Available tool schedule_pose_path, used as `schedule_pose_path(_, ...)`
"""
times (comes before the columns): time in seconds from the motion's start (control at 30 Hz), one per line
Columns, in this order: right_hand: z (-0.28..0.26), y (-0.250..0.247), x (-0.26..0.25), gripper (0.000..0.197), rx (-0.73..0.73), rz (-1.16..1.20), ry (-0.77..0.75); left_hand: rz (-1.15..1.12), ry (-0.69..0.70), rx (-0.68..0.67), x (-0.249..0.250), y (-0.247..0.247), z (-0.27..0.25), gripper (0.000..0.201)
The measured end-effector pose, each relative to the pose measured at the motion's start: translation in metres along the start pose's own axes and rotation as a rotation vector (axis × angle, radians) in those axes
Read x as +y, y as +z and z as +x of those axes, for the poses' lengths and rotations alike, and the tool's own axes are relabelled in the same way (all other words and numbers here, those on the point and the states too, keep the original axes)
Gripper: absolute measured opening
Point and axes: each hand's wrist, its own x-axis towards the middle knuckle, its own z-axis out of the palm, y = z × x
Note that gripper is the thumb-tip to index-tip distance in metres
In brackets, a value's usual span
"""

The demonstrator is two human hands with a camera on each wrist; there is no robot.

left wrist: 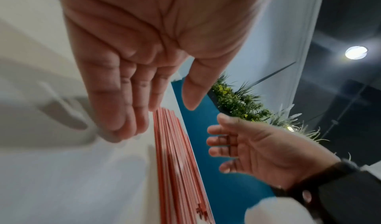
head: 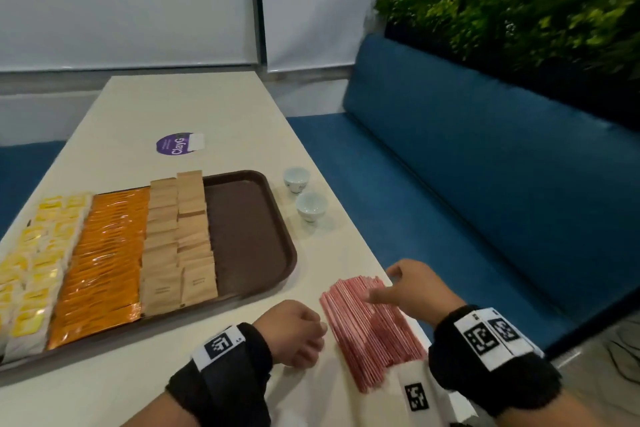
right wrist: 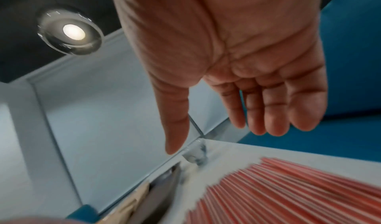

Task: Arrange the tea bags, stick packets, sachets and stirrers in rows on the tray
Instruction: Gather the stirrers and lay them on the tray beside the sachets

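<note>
A brown tray (head: 249,229) on the cream table holds rows of yellow tea bags (head: 38,253), orange packets (head: 104,253) and tan sachets (head: 180,239); its right strip is bare. A pile of red-and-white stirrers (head: 370,326) (left wrist: 175,154) (right wrist: 288,191) lies on the table right of the tray. My left hand (head: 298,333) (left wrist: 132,84) hovers at the pile's left edge, fingers relaxed, holding nothing. My right hand (head: 408,291) (right wrist: 237,97) hangs open over the pile's far right side, not gripping any stirrers.
Two small white cups (head: 304,194) stand just right of the tray's far corner. A purple round sticker (head: 176,144) lies farther back on the table. A blue bench (head: 467,166) runs along the table's right edge, with plants (head: 519,0) behind it.
</note>
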Motion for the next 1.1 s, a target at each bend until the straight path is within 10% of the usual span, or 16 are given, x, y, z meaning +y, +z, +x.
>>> schedule_pose_path(1.1, 0.004, 0.059, -0.018, 0.032, -0.062, -0.294, -0.031, 0.448, 0.205, 0.16, 0.011, 0.025, 0.015, 0.02)
